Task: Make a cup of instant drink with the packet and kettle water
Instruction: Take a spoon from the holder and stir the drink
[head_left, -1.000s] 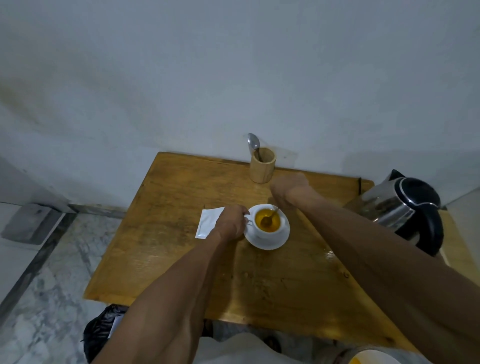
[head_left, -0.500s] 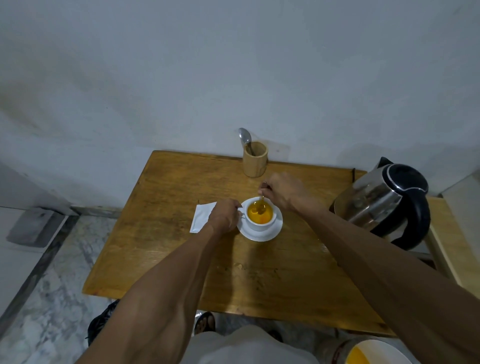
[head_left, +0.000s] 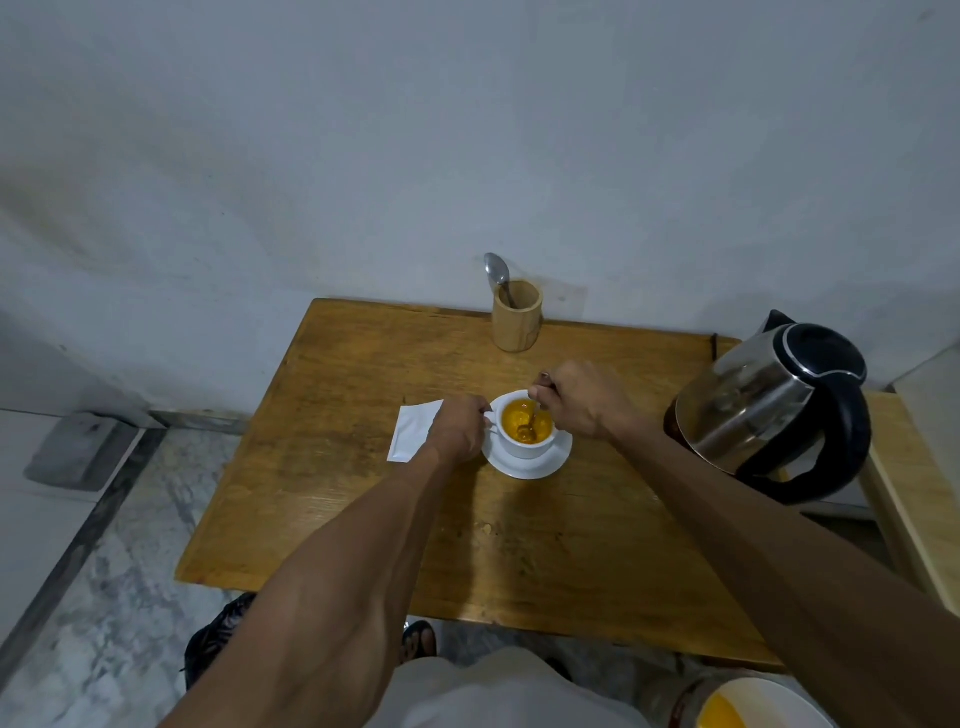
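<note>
Mid-frame, left hand fingers pinch the cup handle; right hand fingers clamp a spoon dipped in orange drink; kettle sits right.

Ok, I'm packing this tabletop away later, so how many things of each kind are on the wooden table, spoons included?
Spoons: 2, a metal spoon in the bamboo holder and a stirring spoon in the right hand
White cups: 1
White saucers: 1
White packets: 1
Bamboo holders: 1
Steel kettles with black handle: 1
Total: 7
</note>
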